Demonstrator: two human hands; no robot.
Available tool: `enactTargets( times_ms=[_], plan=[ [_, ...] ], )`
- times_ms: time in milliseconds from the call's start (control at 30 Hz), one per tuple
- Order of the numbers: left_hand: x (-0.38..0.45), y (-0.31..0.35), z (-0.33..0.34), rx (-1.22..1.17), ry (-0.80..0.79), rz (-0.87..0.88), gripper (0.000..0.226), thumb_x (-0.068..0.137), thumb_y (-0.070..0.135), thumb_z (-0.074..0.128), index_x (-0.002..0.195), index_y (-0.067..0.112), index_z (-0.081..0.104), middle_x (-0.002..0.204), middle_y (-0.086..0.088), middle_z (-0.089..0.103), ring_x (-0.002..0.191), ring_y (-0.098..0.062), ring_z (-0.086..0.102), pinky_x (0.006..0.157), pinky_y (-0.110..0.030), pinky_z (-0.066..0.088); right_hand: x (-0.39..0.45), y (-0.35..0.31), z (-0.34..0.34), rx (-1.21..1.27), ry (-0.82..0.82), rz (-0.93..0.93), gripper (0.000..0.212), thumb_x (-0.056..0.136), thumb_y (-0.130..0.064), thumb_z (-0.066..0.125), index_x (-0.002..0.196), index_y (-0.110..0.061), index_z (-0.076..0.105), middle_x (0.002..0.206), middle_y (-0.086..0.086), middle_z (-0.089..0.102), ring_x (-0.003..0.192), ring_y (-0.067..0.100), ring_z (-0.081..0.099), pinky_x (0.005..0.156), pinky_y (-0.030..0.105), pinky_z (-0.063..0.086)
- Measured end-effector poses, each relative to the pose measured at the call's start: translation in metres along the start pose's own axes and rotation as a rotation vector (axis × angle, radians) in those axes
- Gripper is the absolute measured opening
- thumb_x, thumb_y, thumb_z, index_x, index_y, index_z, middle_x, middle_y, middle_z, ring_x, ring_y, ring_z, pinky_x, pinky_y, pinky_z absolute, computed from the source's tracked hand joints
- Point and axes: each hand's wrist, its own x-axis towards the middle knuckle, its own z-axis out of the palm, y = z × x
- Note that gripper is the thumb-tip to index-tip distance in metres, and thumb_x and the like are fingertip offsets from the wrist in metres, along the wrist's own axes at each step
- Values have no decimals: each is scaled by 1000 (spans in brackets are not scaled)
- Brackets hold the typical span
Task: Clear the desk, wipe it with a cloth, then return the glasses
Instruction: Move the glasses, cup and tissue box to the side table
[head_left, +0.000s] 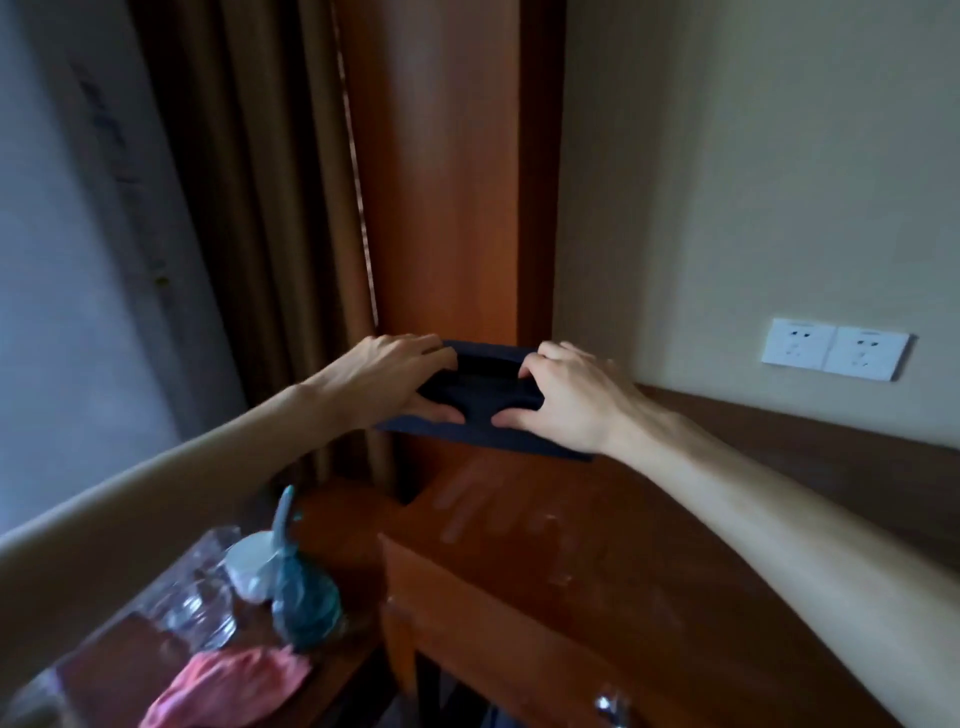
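While both hands reach to the far left corner of the desk, a dark tray sits there on the desktop, its long axis running roughly 10 to 4 o'clock, its far edge close to the wooden panel. A black object, likely the glasses or their case (too dark to tell which), lies in the tray along the same axis. Left hand holds its 9 o'clock end, fingers curled over the top, thumb below. Right hand holds the 3 o'clock end the same way. Both hands are equally near; the thumbs almost meet at 6 o'clock of the object. Nothing else is visible in the tray. Judgement: object is being set into or lifted from the tray; cannot tell which. On the lower side table, at 7 o'clock from the tray: clear plastic packaging, a teal bag, a pink cloth. The desktop shows streaks.
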Motion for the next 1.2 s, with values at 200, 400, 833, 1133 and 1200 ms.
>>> enactTargets(
  times_ms=[200,400,833,1133,1200],
  plan=[
    [-83,-59,-4,84,-158,-80,78,77,82,55,126,22,57,119,6,61,100,-22,66,77,-41,54,31,-104,41,49,18,-60,69,84,-68,64,124,-12,60,121,4,58,122,25,51,85,43,46],
    [-107,-141,33,58,-326,-158,72,84,74,60,133,21,52,123,5,60,100,-22,64,82,-42,54,94,-165,100,106,23,0,68,84,-63,69,123,-8,60,124,8,59,125,29,49,88,44,48],
    [-109,-228,226,-131,-543,-128,57,93,48,69,140,22,52,130,1,57,107,-19,64,92,-37,54,195,-192,277,8,-296,99,70,85,-59,72,133,-10,56,134,10,57,131,31,45,92,43,46],
    [-154,-234,331,-171,-636,-83,62,87,55,72,140,30,53,134,6,57,111,-24,65,90,-40,53,176,-215,372,104,-484,132,53,92,-49,66,129,-12,58,136,9,55,134,31,41,99,44,42],
    [-161,-232,344,-167,-639,-71,62,85,56,74,138,32,54,134,8,58,110,-23,65,88,-39,53,168,-218,382,113,-495,134,51,91,-49,67,127,-14,59,133,5,57,133,29,42,98,43,43]
  ],
)
